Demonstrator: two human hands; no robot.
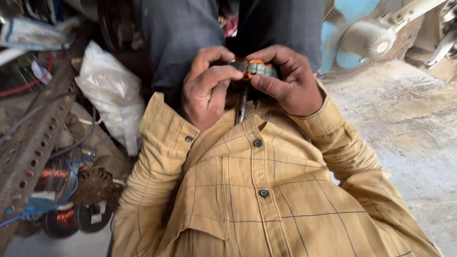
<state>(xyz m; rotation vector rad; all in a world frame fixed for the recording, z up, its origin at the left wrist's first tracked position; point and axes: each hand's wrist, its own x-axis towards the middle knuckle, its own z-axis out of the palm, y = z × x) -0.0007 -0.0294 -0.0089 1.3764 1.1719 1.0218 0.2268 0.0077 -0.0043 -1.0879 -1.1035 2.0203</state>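
Shirt: a tan checked shirt (266, 190) fills the near view, both sleeves reaching up and away toward the hands.
Left hand: the left hand (207, 88) is curled, thumb and forefinger pressed against the left end of a small motor core (254, 68); its grip is closed on that core.
Right hand: the right hand (290, 81) wraps the core's right end, fingers over the top and thumb beneath, clamped on it too.
Core: a short grey metal stack with orange copper winding showing at top and side, held between both hands just above the shirt collar; a dark shaft (242, 104) hangs down from it.
Progress: winding already sits on the core; whether it is complete cannot be told, since the fingers cover most of it.
Left side: copper wire spools (59, 219) and a white plastic bag (112, 95) lie beside a perforated metal bar (38, 138).
Far right: a blue-bladed fan (362, 38) stands on the concrete floor (409, 133).
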